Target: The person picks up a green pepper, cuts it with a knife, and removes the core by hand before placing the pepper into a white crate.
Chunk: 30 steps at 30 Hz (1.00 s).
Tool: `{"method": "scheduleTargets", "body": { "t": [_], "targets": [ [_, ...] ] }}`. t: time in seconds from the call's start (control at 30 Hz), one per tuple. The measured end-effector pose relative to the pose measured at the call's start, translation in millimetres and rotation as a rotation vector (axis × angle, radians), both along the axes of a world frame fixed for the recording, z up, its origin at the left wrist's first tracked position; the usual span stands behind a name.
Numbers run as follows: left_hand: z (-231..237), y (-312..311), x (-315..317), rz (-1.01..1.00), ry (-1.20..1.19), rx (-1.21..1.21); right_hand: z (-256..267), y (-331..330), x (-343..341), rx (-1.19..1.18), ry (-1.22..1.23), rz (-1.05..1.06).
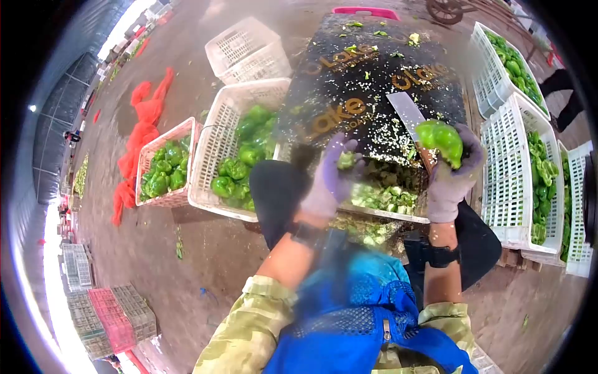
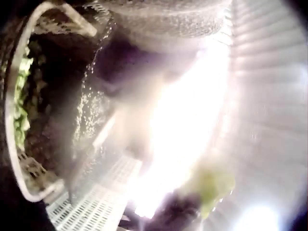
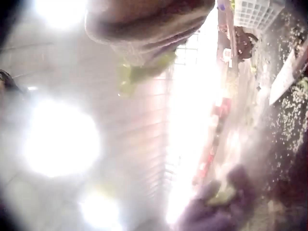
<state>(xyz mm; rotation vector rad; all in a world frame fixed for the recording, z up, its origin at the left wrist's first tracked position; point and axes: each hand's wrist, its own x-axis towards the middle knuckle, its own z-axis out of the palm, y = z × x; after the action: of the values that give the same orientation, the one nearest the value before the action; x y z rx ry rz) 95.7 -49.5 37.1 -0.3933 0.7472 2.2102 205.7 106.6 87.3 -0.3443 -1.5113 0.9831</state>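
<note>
In the head view the right hand (image 1: 458, 177), in a pale glove, grips a green pepper (image 1: 441, 140) above the board's near right edge. A knife (image 1: 408, 113) slants across the black board (image 1: 324, 81), its handle close to the right thumb. To the left, the gloved left hand (image 1: 327, 181) pinches a small green pepper piece (image 1: 346, 160) in its fingertips. The right wrist view shows the knife (image 3: 283, 82) apart from the right hand (image 3: 149, 24), and the left hand (image 3: 216, 207) with its piece. Glare washes out much of the left wrist view.
Crates with whole green peppers stand at left, one large (image 1: 202, 168) and one small (image 1: 142, 177). More pepper crates (image 1: 504, 181) line the right side. Pale scraps (image 1: 389, 198) fill a container below the board. White seeds cover much of the board. Red netting (image 1: 148, 112) lies on the floor.
</note>
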Motion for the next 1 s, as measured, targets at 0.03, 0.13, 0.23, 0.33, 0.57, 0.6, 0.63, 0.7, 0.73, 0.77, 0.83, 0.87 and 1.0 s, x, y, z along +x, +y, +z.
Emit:
{"method": "scheduleTargets", "body": {
  "t": [0.03, 0.13, 0.23, 0.33, 0.57, 0.6, 0.63, 0.7, 0.73, 0.77, 0.83, 0.87, 1.0],
  "targets": [
    [-2, 5, 4, -0.066, -0.057, 0.071, 0, -7, -2, 0.232, -0.186, -0.034],
    [-2, 5, 17, -0.296, 0.674, -0.105, -29, -18, -14, 0.927, -0.647, 0.020],
    [-24, 7, 0, -0.184, 0.070, 0.180, 2, 1, 0, 0.601, -0.522, -0.197],
    [-40, 12, -8, -0.187, 0.189, -0.139, -5, 4, -6, 0.346, -0.260, -0.143],
    [-67, -1, -20, -0.331, 0.757, -0.287, -10, -5, 5, 0.424, -0.579, -0.194],
    [-46, -1, -19, -0.294, 0.003, -0.081, 8, -4, 10, 0.336, -0.467, -0.230],
    [-35, 6, -17, -0.315, -0.019, -0.090, -35, -12, 0, 0.194, -0.451, -0.140],
    [-31, 4, -4, -0.429, 0.630, -0.373, -37, -23, -1, -0.016, -0.750, 0.263],
    [-31, 9, 0, -0.408, 0.488, -0.228, -1, -29, 11, -0.117, -1.073, 0.584],
    [-30, 14, 5, -0.384, 0.339, -0.093, -16, -29, 18, -0.172, -1.160, 0.530],
    [-30, 12, 10, -0.431, 0.467, -0.162, -13, -12, 36, -0.565, -1.058, 0.500],
    [-30, 9, 7, -0.427, 0.356, -0.135, -18, 6, 39, -0.844, -0.902, 0.517],
    [-30, 6, 2, -0.436, 0.198, -0.074, -19, 116, 83, -1.008, 0.474, 0.654]
  ]
}}
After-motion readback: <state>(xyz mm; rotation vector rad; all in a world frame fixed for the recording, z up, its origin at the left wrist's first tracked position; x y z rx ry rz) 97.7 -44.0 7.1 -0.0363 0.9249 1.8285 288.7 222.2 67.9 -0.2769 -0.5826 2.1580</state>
